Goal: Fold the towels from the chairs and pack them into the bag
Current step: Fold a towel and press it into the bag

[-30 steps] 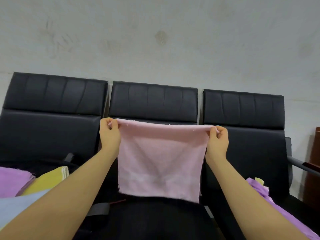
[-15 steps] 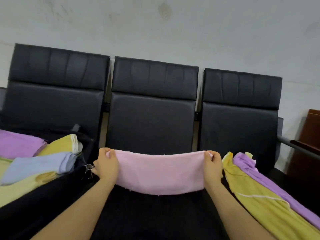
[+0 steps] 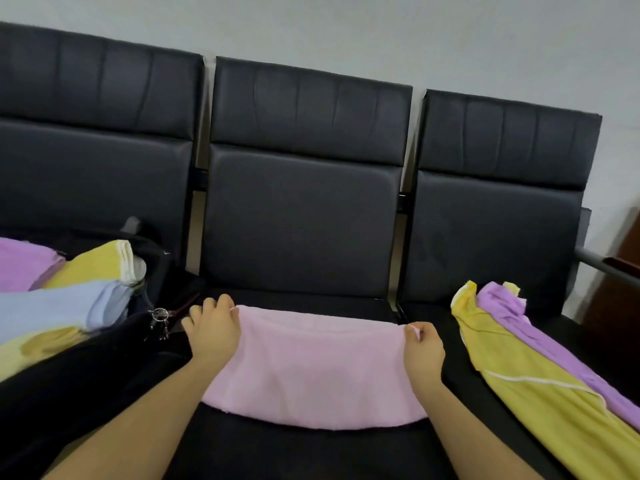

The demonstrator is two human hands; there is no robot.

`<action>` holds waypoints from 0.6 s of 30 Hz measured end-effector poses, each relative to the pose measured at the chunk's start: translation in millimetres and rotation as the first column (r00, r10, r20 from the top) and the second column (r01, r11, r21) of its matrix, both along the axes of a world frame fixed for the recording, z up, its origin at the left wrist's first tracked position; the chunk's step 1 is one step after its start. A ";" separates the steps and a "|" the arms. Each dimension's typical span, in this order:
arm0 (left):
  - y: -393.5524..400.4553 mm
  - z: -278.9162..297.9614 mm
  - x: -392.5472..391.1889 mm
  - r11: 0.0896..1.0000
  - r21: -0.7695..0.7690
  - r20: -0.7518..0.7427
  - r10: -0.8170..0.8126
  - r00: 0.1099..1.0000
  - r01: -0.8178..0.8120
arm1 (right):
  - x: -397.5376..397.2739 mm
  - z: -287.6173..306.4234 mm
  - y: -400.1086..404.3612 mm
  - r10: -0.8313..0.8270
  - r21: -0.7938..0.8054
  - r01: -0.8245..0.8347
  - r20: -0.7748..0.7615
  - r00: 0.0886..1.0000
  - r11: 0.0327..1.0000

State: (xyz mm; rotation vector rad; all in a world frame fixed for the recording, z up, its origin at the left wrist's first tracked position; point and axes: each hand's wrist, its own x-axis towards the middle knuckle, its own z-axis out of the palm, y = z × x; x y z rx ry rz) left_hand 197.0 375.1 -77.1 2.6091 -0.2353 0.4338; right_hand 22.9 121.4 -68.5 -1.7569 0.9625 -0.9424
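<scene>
A pink towel (image 3: 315, 368) lies folded on the seat of the middle black chair (image 3: 301, 223). My left hand (image 3: 213, 330) pinches its far left corner and my right hand (image 3: 423, 351) pinches its far right corner. A black bag (image 3: 86, 362) sits on the left chair, with folded purple, yellow and light blue towels (image 3: 62, 306) stacked at its mouth. On the right chair lie an unfolded yellow towel (image 3: 540, 389) and a purple towel (image 3: 547, 344).
Three black padded chairs stand in a row against a pale wall. A key ring (image 3: 160, 315) hangs off the bag near my left hand. A metal armrest (image 3: 602, 263) and a dark wooden piece of furniture (image 3: 620, 289) are at the far right.
My hands have lowered the pink towel from hanging in the air onto the middle seat, where it now lies flat. The camera has tilted downward.
</scene>
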 end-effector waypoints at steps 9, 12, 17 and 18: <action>-28.0 -9.2 54.3 0.985 0.168 0.170 -0.055 0.984 0.026 | 58.4 -3.4 -32.8 -0.022 -0.231 -0.025 -0.199 0.980 0.973; -35.3 -12.4 66.2 0.973 0.229 0.146 -0.041 0.988 0.007 | 70.9 -8.8 -36.6 -0.031 -0.243 -0.039 -0.278 0.960 0.969; -43.5 -27.7 63.6 0.907 0.406 0.118 -0.172 0.978 0.111 | 71.5 -21.1 -25.5 -0.134 -0.521 -0.228 -0.568 0.812 0.822; -45.2 -30.0 54.3 0.891 0.424 0.087 -0.220 0.972 0.163 | 69.4 -23.2 -20.3 -0.109 -0.558 -0.299 -0.583 0.805 0.774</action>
